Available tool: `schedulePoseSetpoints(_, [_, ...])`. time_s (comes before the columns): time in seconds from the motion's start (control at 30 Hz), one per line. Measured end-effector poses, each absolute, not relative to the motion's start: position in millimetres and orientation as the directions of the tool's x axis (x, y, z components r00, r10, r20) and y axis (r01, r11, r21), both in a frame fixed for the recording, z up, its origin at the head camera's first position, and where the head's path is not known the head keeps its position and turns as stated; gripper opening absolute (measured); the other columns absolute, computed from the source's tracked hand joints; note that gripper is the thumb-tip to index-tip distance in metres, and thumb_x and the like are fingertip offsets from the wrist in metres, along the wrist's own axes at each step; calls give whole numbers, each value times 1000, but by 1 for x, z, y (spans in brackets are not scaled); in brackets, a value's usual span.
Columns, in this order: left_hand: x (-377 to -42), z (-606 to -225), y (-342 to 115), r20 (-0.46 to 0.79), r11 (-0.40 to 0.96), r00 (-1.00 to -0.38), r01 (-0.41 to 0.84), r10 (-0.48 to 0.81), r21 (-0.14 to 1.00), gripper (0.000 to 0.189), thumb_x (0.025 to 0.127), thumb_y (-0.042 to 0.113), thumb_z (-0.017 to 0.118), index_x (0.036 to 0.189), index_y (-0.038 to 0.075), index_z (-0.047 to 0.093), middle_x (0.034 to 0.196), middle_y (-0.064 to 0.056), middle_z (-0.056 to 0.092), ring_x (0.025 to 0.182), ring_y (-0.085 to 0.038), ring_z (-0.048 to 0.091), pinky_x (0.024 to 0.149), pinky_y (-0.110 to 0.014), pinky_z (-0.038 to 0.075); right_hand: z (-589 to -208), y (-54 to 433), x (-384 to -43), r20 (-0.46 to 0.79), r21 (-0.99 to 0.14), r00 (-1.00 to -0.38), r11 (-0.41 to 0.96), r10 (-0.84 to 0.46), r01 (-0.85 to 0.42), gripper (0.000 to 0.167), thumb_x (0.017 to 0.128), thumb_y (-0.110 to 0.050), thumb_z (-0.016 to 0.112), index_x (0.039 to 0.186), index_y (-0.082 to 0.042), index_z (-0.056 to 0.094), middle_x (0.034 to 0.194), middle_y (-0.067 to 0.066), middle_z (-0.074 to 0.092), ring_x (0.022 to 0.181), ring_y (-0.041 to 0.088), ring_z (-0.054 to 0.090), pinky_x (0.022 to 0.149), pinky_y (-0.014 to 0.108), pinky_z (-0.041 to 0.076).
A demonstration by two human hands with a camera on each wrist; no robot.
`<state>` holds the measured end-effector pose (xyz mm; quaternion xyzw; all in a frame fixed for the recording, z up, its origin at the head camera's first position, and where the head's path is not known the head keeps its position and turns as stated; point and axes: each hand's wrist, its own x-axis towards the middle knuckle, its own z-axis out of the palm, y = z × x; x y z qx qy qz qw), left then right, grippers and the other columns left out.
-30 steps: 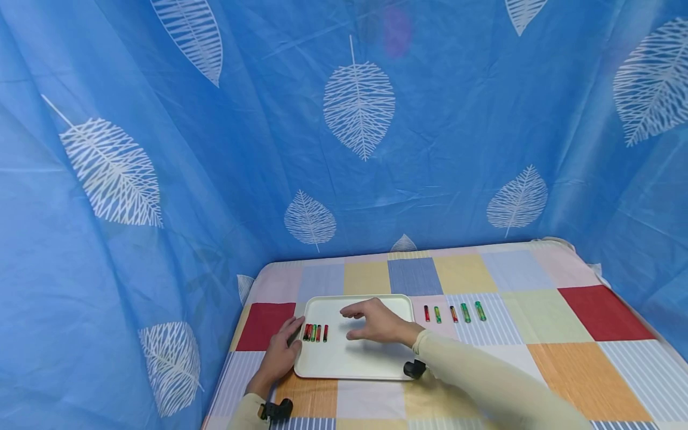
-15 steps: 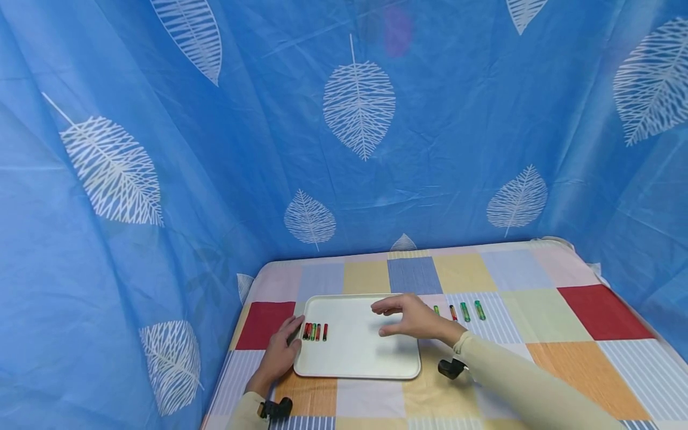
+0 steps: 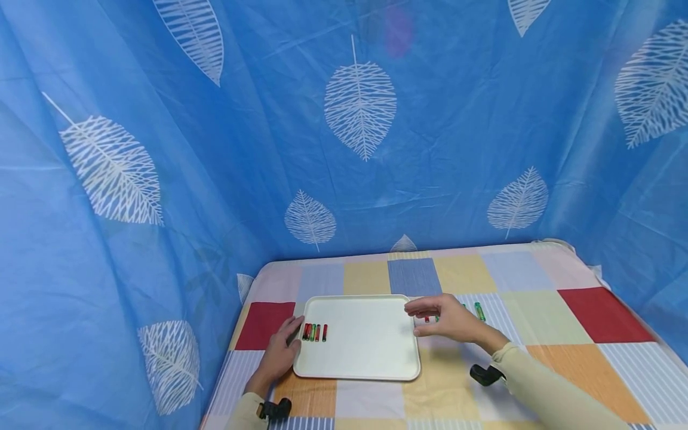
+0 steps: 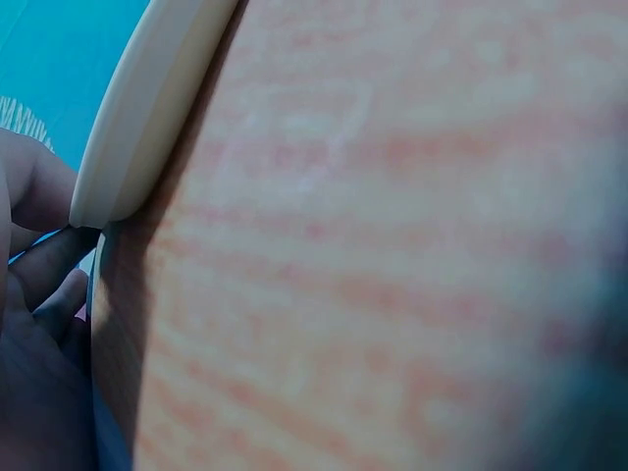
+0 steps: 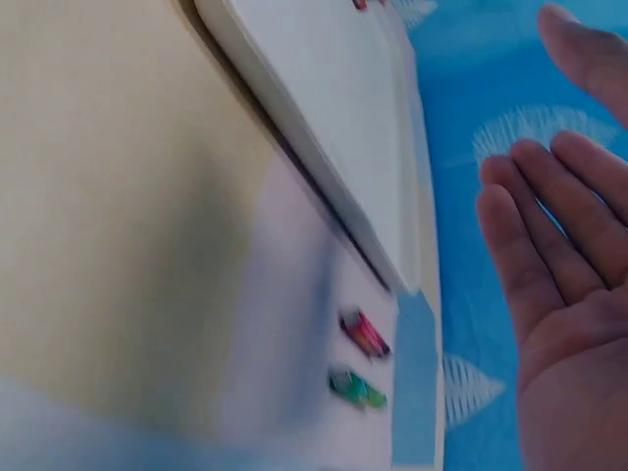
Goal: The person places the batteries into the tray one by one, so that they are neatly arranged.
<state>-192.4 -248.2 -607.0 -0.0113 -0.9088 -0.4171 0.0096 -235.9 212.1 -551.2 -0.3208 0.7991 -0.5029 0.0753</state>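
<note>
In the head view a cream rectangular tray (image 3: 357, 358) lies on the table. Several small red and green batteries (image 3: 314, 332) stand in a row near its left side. My left hand (image 3: 278, 352) rests against the tray's left rim, fingers fairly straight; the left wrist view shows its fingers (image 4: 44, 182) at the rim. Over the tray's right edge hovers my right hand (image 3: 448, 319), thumb apart from the fingers and nothing held. Beyond it lie more batteries, partly hidden by the hand; a red battery (image 5: 364, 334) and a green battery (image 5: 356, 389) show in the right wrist view.
A patchwork tablecloth (image 3: 564, 376) covers the table. Blue curtains (image 3: 430, 149) with white leaf prints stand behind and to the left. A green battery (image 3: 479, 311) lies at the right end of the loose row.
My right hand has moved right, from above the tray's middle to its right edge, and now covers part of the loose battery row. The left hand has stayed at the rim.
</note>
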Motion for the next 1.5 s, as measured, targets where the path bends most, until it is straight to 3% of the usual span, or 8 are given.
schedulePoseSetpoints(0.17, [-194,-606,-249,19,653,-1000,23,13,757,60,103,3,62,162,13,55,174,-23,39,161,-51,35,128,-73,31,-547,239,-237,193,-862,-816,304,-546,-407,50,92,-14,88,139,-4,73,139,23,74,122,37,76,104,51,62])
schedulePoseSetpoints(0.47, [-194,-603,-248,20,646,-1000,21,10,763,60,104,2,62,163,14,55,174,-23,38,162,-51,33,128,-73,30,-543,281,-239,185,-823,-871,413,-454,-390,55,90,-23,91,141,-9,73,138,13,76,124,34,75,104,48,63])
schedulePoseSetpoints(0.7, [-192,-604,-248,35,650,-999,41,23,759,60,102,0,61,161,11,56,173,-26,39,161,-53,35,128,-73,29,-543,312,-235,164,-810,-908,473,-386,-347,57,90,-21,91,142,-9,72,139,16,75,125,29,76,101,39,65])
schedulePoseSetpoints(1.03, [-192,-606,-249,24,645,-1000,31,20,764,60,103,0,61,162,12,56,173,-25,39,161,-52,34,129,-73,28,-557,343,-237,102,-808,-946,529,-307,-258,62,92,-25,90,146,-3,68,141,15,75,129,38,72,103,31,63])
schedulePoseSetpoints(1.23, [-191,-606,-248,28,650,-999,34,20,759,60,102,-1,61,161,11,57,172,-26,40,161,-52,35,129,-73,27,-566,355,-238,38,-820,-963,542,-266,-182,63,94,-29,88,148,-6,67,145,14,73,134,40,69,98,19,59])
schedulePoseSetpoints(1.5, [-191,-607,-247,34,660,-999,31,8,751,61,101,2,64,161,12,56,172,-26,40,160,-54,35,127,-74,31,-577,362,-241,-4,-808,-977,576,-211,-121,66,93,-35,88,149,-7,66,147,15,72,135,40,69,96,16,59])
